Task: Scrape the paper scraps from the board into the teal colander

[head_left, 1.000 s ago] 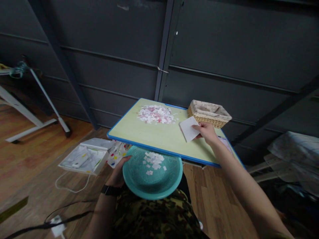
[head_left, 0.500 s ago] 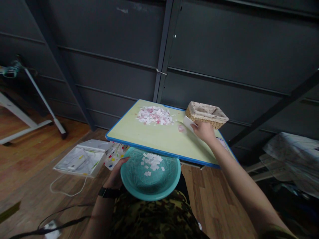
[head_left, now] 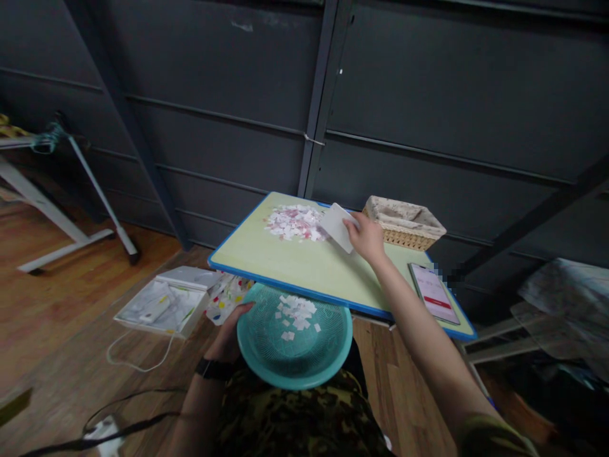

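Note:
My right hand grips a flat white card-like piece, tilted over the yellow-green tabletop with its blue rim. The card's left edge is at the right side of a heap of small white and pink paper pieces. My left hand holds a turquoise plastic basket by its left rim, with the fingers partly hidden. The basket rests at my lap, its far rim just under the table's front edge. Several small white paper squares lie inside it.
A lined wicker basket stands at the table's back right, with a phone at the right edge. An open white box with a cable lies on the floor to the left. A dark metal wall rises behind the table.
My right hand has moved left with the white card, from beside the wicker basket to the paper heap. The phone, mostly hidden before, now shows. The turquoise basket stays in my left hand.

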### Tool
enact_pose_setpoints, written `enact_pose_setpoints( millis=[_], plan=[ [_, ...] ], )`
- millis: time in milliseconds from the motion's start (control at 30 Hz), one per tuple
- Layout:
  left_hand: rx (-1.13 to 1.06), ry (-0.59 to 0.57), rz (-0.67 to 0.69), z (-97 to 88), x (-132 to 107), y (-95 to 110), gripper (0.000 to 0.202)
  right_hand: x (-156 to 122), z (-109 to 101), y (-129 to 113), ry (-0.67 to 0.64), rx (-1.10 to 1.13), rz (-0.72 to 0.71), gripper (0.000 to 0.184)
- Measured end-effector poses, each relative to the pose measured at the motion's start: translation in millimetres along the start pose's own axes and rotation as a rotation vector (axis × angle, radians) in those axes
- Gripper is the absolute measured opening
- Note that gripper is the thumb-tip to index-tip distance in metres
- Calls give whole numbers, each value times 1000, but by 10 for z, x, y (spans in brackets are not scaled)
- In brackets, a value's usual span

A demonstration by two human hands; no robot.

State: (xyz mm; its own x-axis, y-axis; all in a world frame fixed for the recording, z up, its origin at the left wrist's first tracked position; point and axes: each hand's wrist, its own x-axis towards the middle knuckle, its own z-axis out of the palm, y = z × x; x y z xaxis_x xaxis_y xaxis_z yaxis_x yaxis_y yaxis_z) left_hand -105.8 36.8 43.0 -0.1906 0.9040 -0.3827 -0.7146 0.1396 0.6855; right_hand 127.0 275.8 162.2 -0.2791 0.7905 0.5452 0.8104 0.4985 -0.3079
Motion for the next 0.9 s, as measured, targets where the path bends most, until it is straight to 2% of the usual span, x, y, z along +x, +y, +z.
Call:
enact_pose_setpoints(
  millis=[167,367,467,633,767,900],
  plan=[
    [72,37,-27,34,-57,47,19,73,214,-17,-27,97,27,43],
    [56,75,-13,94,-84,24,19,31,206,165,0,310,65,39],
    [47,72,-25,115,-86,13,22,29,214,199,35,327,79,39],
    [48,67,-11,142,-105,29,20,41,273,185,20,363,34,34],
    [45,56,8,151,-118,42,18,54,309,175,88,368,53,34],
    [57,42,-21,149,-114,35,17,70,339,150,37,346,40,34]
  ],
)
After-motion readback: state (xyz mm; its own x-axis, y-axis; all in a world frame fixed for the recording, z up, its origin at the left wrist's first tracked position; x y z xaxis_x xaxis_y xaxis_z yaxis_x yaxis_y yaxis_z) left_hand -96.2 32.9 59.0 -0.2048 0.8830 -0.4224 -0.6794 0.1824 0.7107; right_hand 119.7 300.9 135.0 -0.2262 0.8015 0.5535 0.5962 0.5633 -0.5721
